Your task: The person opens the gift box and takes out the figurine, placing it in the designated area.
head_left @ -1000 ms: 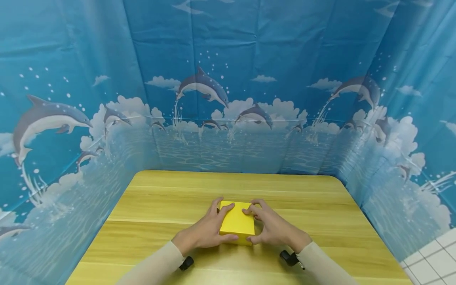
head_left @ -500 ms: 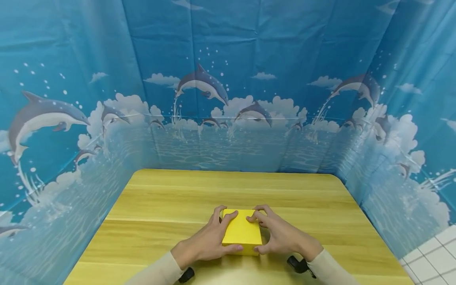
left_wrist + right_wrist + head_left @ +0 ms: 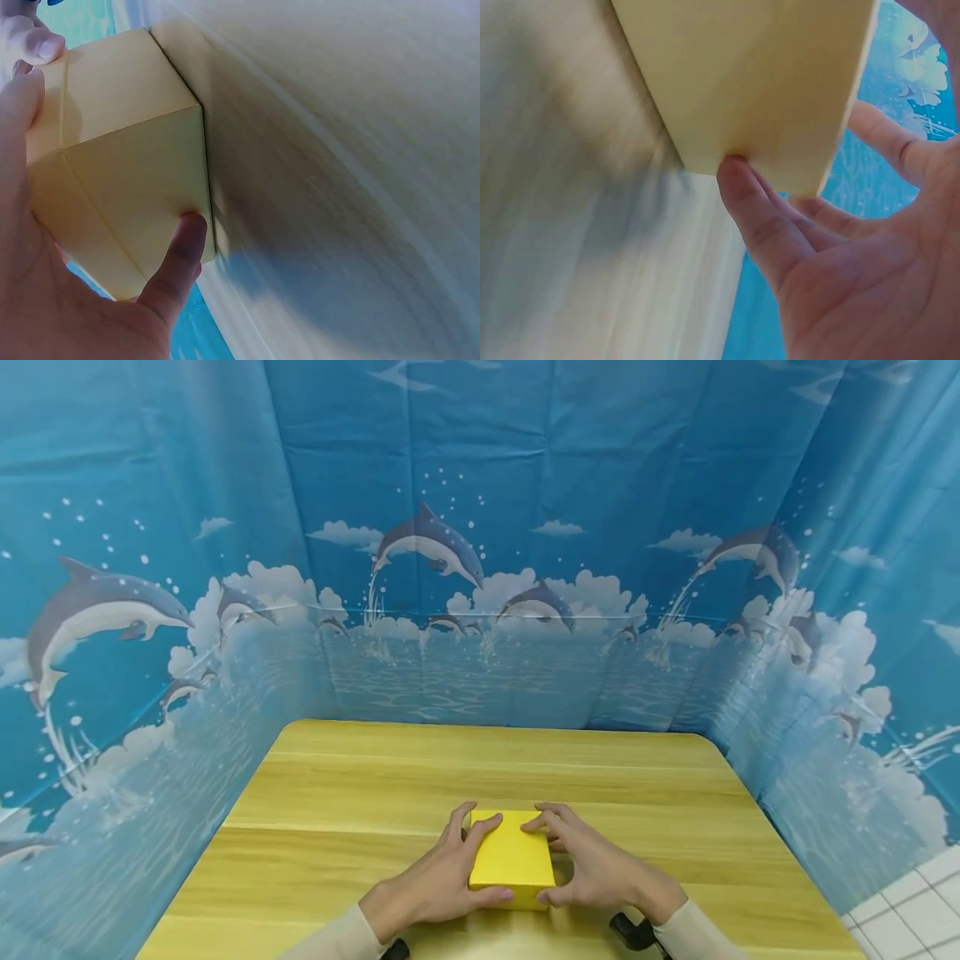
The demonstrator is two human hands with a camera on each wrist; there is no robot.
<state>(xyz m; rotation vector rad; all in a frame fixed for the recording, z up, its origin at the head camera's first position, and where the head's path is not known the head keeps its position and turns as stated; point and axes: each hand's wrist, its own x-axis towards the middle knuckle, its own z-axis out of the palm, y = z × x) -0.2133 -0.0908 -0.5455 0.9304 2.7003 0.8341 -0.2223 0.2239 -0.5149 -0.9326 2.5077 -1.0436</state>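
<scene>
Head view: box (image 3: 512,853) sits between left hand (image 3: 447,878) and right hand (image 3: 598,866).

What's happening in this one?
A person has both hands on a yellow box, with the left hand gripping its left side and the right hand gripping its right. The box sits on a wooden table, near the edge closest to the person, and looks closed. A blue dolphin-print curtain hangs around the table.
</scene>
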